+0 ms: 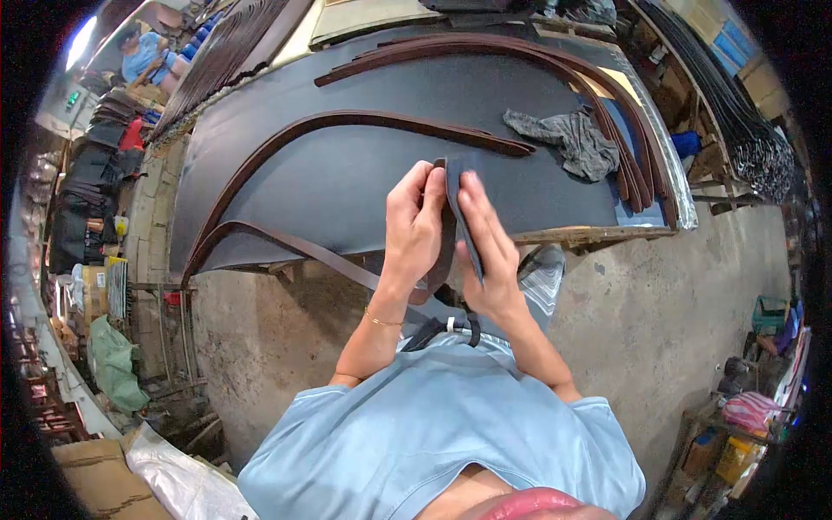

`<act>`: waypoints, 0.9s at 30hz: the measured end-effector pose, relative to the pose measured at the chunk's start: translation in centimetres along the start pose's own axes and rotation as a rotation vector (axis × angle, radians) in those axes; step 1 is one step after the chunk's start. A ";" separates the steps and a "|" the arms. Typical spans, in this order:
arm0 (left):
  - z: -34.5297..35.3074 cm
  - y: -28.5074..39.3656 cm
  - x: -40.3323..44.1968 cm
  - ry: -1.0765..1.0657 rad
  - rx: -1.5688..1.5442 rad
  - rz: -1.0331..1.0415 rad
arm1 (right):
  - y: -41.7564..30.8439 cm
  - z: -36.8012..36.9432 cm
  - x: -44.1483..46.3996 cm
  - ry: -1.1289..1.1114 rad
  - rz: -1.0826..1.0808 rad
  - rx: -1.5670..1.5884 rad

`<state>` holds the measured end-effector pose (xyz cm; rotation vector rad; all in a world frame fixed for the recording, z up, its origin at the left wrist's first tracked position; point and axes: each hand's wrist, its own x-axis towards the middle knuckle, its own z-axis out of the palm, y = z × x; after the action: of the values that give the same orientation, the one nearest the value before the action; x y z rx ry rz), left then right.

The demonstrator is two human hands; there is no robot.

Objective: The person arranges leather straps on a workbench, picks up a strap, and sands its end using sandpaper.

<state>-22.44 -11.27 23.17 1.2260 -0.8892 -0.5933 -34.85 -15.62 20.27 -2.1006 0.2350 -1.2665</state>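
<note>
A long brown leather strap (342, 263) runs from the table's left front edge to my left hand (412, 221). That hand is closed, thumb on top, and pinches the strap upright in front of my body. My right hand (490, 247) presses a dark grey flat piece (460, 217) against the strap's right side, fingers straight and held together. Slight blur covers the right fingers, and I cannot tell what the grey piece is made of. Behind my hands, a curved bundle of brown straps (347, 119) lies on the dark tabletop (416, 186).
A second stack of curved brown straps (485, 48) lies along the table's far and right side. Near it is a crumpled grey cloth (568, 143). Many black straps (728, 113) hang at the right. Another person (146, 59) sits at the far left. Concrete floor (641, 295) surrounds me.
</note>
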 end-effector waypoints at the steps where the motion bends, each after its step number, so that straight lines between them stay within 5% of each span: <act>1: 0.0 0.1 -0.1 0.008 0.004 0.011 | -0.1 0.5 -1.0 -0.009 0.035 0.044; 7: 1.0 0.7 -1.1 -0.011 0.232 0.007 | 0.3 -0.5 -0.2 0.058 0.080 0.082; 17: 2.0 -1.1 -2.4 -0.065 0.216 -0.009 | 1.2 -0.7 0.0 0.110 0.159 0.133; 21: 0.5 -0.7 0.2 0.072 0.074 -0.029 | -0.1 1.2 -2.7 0.040 0.198 0.072; 23: 0.1 -1.0 0.8 0.024 0.235 -0.020 | 1.1 1.1 -2.5 0.174 0.217 0.214; 25: -0.3 -0.8 1.5 0.017 0.009 -0.048 | 1.4 0.4 -2.6 0.298 0.285 0.370; 26: 0.3 -0.5 2.2 0.038 -0.204 0.081 | 1.4 -0.3 -3.0 0.425 0.462 0.345; 27: 0.2 0.8 1.9 0.058 -0.276 -0.024 | 1.6 -0.9 -3.2 0.547 0.635 0.319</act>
<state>-21.61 -12.69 24.44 1.0003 -0.7187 -0.6726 -36.97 -15.74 17.21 -1.2254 0.8076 -1.3299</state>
